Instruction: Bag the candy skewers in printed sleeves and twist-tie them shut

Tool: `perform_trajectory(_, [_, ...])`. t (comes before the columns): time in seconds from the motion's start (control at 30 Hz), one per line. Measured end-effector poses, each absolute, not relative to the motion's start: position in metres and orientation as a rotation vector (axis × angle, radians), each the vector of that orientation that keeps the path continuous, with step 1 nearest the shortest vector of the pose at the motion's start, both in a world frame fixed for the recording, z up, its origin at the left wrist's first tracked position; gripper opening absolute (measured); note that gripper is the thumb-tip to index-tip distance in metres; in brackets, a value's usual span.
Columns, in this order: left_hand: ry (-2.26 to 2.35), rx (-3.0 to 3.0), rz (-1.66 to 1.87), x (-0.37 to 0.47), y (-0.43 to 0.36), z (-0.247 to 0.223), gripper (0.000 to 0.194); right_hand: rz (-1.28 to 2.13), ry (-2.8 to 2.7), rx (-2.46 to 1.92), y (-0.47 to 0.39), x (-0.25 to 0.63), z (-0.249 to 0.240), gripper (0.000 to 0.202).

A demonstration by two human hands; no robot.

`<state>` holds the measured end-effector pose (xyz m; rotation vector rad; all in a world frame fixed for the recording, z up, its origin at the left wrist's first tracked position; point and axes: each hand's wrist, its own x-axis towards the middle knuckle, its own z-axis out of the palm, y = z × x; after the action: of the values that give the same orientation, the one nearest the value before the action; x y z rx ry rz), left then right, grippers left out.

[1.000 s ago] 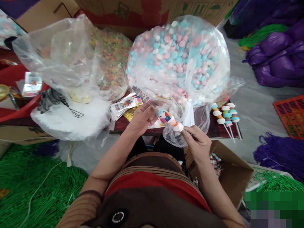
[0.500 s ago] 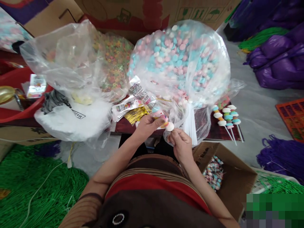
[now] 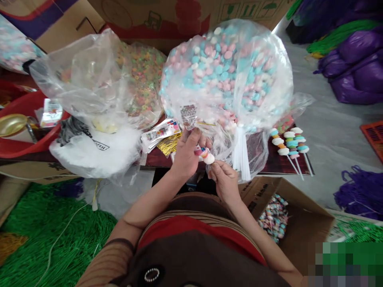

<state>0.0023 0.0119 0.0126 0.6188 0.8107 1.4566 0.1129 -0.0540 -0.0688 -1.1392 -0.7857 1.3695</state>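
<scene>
My left hand (image 3: 186, 154) is closed around a small printed wrapper (image 3: 188, 115), whose silvery end with dark print stands up above the fingers. Inside the wrapper sits part of a marshmallow candy skewer (image 3: 209, 159); its white end piece pokes out at the lower right. My right hand (image 3: 226, 180) pinches the skewer at its stick end, just below that white piece. The stick itself is mostly hidden by the fingers. Left of my hands lie a stack of printed wrappers (image 3: 158, 133) and a bundle of gold twist ties (image 3: 169, 144).
Behind stand a big bag of pastel marshmallows (image 3: 224, 71) and a bag of coloured candy rings (image 3: 145, 79). White sticks (image 3: 241, 155) lie right of my hands, beyond them three finished skewers (image 3: 295, 143). An open carton (image 3: 305, 215) holds wrapped candy; a red basin (image 3: 44, 139) stands left.
My left hand has moved up along the wrapper and now wraps around it, covering more of the candy. The wrapper's end has turned more upright. My right hand keeps its pinch.
</scene>
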Motion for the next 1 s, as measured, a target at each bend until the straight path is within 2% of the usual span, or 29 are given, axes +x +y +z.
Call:
perform_trajectory(0.3, [0.852, 0.709, 1.412, 0.001, 0.005, -0.009, 0.050, 1.573, -0.717, -1.031, -0.055, 0.104, -0.055, 0.038])
perform_trajectory(0.43, [0.831, 0.808, 1.284, -0.002, -0.006, -0.019, 0.047, 1.603, -0.759, -0.970, -0.053, 0.103, -0.053, 0.039])
perform_trajectory(0.53, [0.773, 0.803, 1.239, -0.015, -0.005, -0.014, 0.065, 1.543, -0.824, -0.982, -0.051, 0.106, -0.056, 0.041])
perform_trajectory(0.63, [0.686, 0.822, 1.353, -0.037, 0.008, 0.005, 0.084, 1.476, -0.896, -1.044, -0.051, 0.113, -0.061, 0.042])
perform_trajectory(0.73, [0.692, 0.821, 1.390, -0.049, 0.020, 0.022, 0.071, 1.454, -0.915, -1.098, -0.053, 0.116, -0.064, 0.041])
perform_trajectory(0.87, [0.737, 0.679, 1.488, -0.027, 0.017, 0.016, 0.033, 1.488, -0.919, -1.127, -0.058, 0.109, -0.062, 0.040])
perform_trajectory(0.9, [0.738, 0.642, 1.514, -0.019, 0.013, 0.012, 0.030, 1.495, -0.923, -1.129, -0.058, 0.106, -0.062, 0.039])
perform_trajectory(1.0, [0.741, 0.593, 1.554, -0.003, 0.004, 0.002, 0.040, 1.503, -0.926, -1.124, -0.058, 0.102, -0.060, 0.037])
